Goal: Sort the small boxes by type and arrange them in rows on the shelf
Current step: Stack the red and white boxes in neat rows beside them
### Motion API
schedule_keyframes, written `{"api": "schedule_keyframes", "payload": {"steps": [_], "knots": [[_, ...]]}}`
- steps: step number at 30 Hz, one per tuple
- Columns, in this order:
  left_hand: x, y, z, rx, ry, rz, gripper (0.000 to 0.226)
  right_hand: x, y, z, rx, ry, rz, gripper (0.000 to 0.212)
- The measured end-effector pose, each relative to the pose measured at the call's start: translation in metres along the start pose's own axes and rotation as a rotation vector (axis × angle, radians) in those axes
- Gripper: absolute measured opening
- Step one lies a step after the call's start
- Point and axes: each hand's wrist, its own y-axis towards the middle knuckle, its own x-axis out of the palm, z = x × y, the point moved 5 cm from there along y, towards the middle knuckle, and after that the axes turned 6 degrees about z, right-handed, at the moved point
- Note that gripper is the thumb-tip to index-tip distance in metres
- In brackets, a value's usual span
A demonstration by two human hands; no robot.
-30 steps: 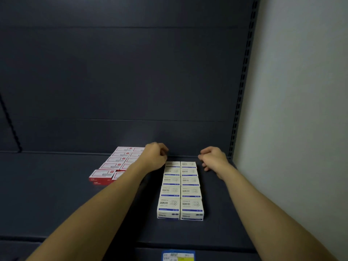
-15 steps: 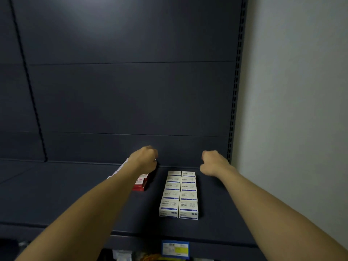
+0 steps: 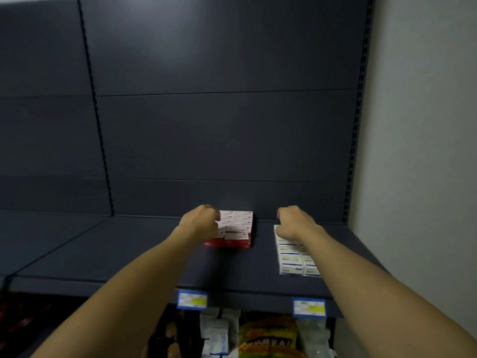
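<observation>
Red-and-white small boxes (image 3: 238, 224) stand packed in a block at the back of the dark shelf (image 3: 124, 257). My left hand (image 3: 200, 223) is curled into a fist at the block's left side and hides part of it. Blue-and-white small boxes (image 3: 291, 259) lie in two rows to the right, running toward the shelf's front edge. My right hand (image 3: 294, 223), also a fist, sits over the back end of those rows. I see nothing held in either hand.
The shelf's dark back panel (image 3: 219, 138) rises behind the boxes, and a white wall (image 3: 426, 151) closes the right side. Two blue price tags (image 3: 192, 299) (image 3: 309, 308) hang on the front edge. Packaged goods (image 3: 268, 337) fill the shelf below.
The view has pulled back and dropped, so the front edge and lower shelf show. My right hand now covers the back of the blue-and-white rows. The red boxes show right of my left hand.
</observation>
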Motion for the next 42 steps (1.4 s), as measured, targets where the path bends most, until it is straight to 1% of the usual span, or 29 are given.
{"api": "schedule_keyframes", "payload": {"steps": [4, 7, 12, 17, 20, 22, 27, 36, 42], "knots": [[-0.001, -0.028, -0.034, 0.022, -0.051, 0.007, 0.037, 0.007, -0.015, -0.049, 0.014, 0.043, 0.004, 0.035], [0.004, -0.046, -0.056, 0.033, -0.078, 0.005, 0.031, 0.016, -0.026, -0.08, 0.021, 0.085, 0.028, 0.031], [0.016, -0.055, -0.082, 0.028, -0.119, -0.004, 0.033, 0.035, -0.033, -0.105, 0.041, 0.105, 0.053, 0.033], [0.031, -0.054, -0.08, 0.007, -0.206, -0.007, 0.031, 0.049, -0.031, -0.101, 0.077, 0.135, 0.101, 0.04], [0.038, -0.052, -0.073, -0.025, -0.285, 0.04, 0.027, 0.059, -0.028, -0.097, 0.092, 0.17, 0.119, 0.05], [0.043, -0.049, -0.068, -0.054, -0.35, 0.091, 0.025, 0.066, -0.024, -0.095, 0.092, 0.187, 0.145, 0.052], [0.052, -0.038, -0.059, -0.057, -0.451, 0.182, 0.025, 0.082, -0.017, -0.093, 0.055, 0.22, 0.188, 0.05], [0.07, -0.027, -0.065, -0.033, -0.561, 0.231, 0.026, 0.092, -0.012, -0.089, 0.097, 0.21, 0.307, 0.034], [0.072, -0.022, -0.063, -0.013, -0.607, 0.232, 0.028, 0.092, -0.006, -0.085, 0.141, 0.247, 0.334, 0.034]]}}
